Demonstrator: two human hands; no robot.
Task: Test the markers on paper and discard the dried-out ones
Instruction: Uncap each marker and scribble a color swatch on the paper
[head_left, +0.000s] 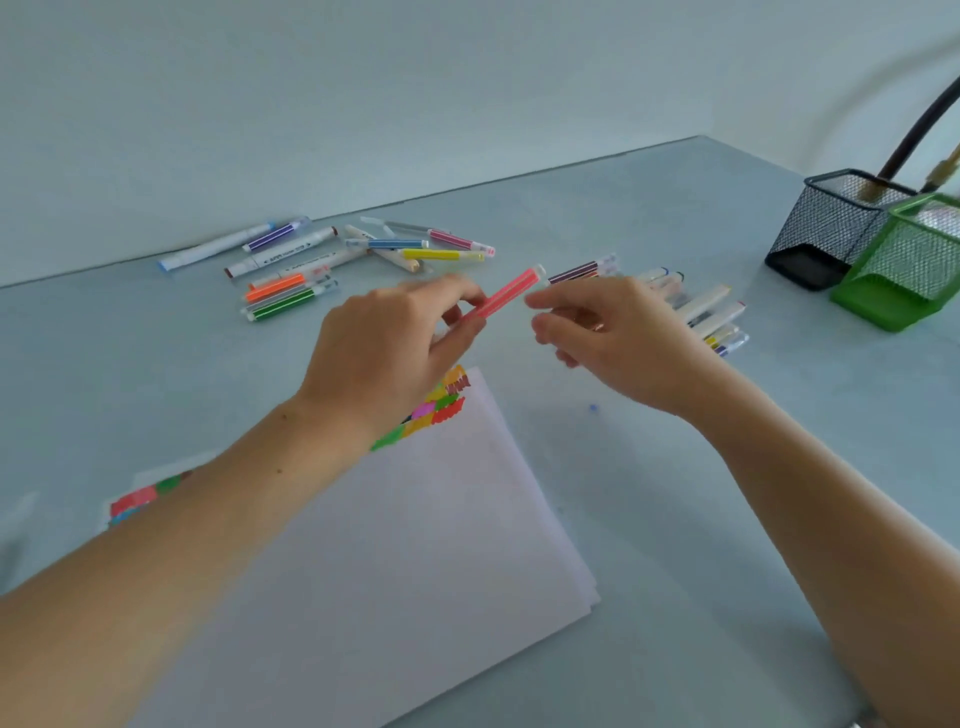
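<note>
My left hand (395, 343) holds a pink marker (511, 293) by its lower end, slanted up to the right above the table. My right hand (608, 332) hovers just right of the marker's capped end, fingers curled; whether it touches the cap I cannot tell. Below them lies white paper (415, 545) with coloured test scribbles (441, 405) near its top edge. Several markers (332, 260) lie scattered at the back left, and another group of markers (711, 312) lies behind my right hand.
A black mesh holder (826, 234) and a green mesh holder (904, 270) stand at the right, close together. A second sheet with colour patches (140, 499) peeks out under my left forearm. The wall runs along the table's far edge.
</note>
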